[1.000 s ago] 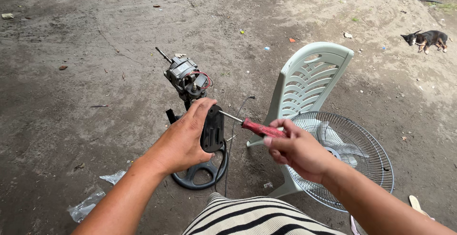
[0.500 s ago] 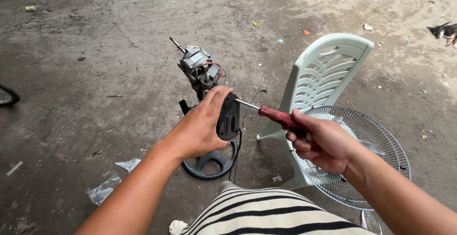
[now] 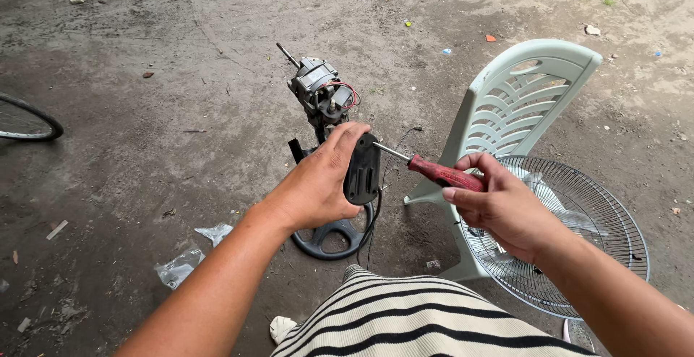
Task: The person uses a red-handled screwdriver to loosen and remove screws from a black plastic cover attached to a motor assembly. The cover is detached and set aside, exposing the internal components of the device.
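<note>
Left hand (image 3: 318,183) gripped the black fan housing (image 3: 363,170) below the bare motor (image 3: 322,93). Right hand (image 3: 499,205) clenched a red-handled screwdriver (image 3: 434,172), tip at housing, beside pale plastic chair (image 3: 517,107) and fan grille (image 3: 585,212).

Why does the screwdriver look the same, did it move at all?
No. The screwdriver in the right hand still points its tip into the black fan part, beside the pale green chair. Only the camera shifted.

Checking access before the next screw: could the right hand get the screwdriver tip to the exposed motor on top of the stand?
Probably yes. The right hand holds the red-handled screwdriver just below the motor, and nothing stands between them; the left hand grips the black housing lower down.
</note>
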